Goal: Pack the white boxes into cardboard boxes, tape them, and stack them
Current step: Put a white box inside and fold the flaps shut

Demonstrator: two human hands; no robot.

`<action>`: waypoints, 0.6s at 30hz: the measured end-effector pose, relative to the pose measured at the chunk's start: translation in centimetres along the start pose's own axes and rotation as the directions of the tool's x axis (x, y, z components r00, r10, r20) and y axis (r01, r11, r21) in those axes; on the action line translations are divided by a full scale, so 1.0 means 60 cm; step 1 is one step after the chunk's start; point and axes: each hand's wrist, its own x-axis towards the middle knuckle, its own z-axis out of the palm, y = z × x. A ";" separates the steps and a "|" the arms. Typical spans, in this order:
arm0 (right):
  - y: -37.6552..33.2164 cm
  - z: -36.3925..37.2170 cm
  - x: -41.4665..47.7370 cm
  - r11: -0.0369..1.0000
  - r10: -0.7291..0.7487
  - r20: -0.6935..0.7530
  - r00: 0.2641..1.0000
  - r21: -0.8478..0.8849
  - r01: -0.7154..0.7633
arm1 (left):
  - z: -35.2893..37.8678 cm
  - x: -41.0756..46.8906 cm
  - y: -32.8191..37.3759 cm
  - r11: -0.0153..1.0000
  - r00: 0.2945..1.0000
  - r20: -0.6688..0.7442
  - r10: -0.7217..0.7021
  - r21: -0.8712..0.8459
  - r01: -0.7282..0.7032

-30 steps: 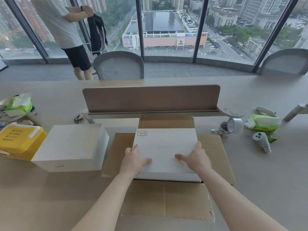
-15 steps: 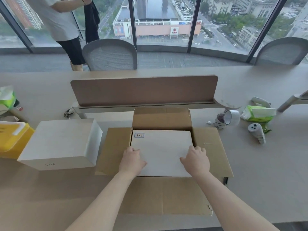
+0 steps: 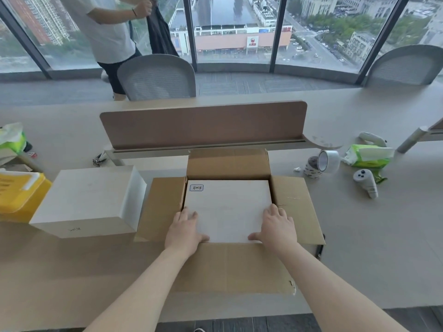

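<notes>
The white box now sits down inside the open cardboard box, its top level with the rim or just below it; a second ago it rode higher, its front face showing above the near flap, so it has sunk into place. Its small label faces up at the far left corner. The left hand lies flat and spread on the box's near left corner, the right hand likewise on the near right corner, both pressing rather than gripping (nothing is held). All four flaps lie open, so, in my judgement, closing and taping come next. A second white box waits just beside the left flap, toward the table's left edge. The tape rolls stand toward the table's right side, well apart from the hands.
</notes>
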 end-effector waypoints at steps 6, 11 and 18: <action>0.003 0.002 0.007 1.000 0.001 -0.001 1.000 0.001 -0.001 | 0.006 0.005 0.001 0.999 1.000 -0.025 0.003 0.040 -0.002; 0.001 0.002 0.007 1.000 0.014 0.009 1.000 -0.026 -0.013 | 0.006 0.009 0.000 0.998 1.000 -0.017 0.003 0.058 -0.002; -0.005 0.000 0.013 0.999 0.041 0.054 0.998 -0.034 -0.040 | 0.011 0.009 0.000 0.999 1.000 -0.008 -0.005 0.042 0.005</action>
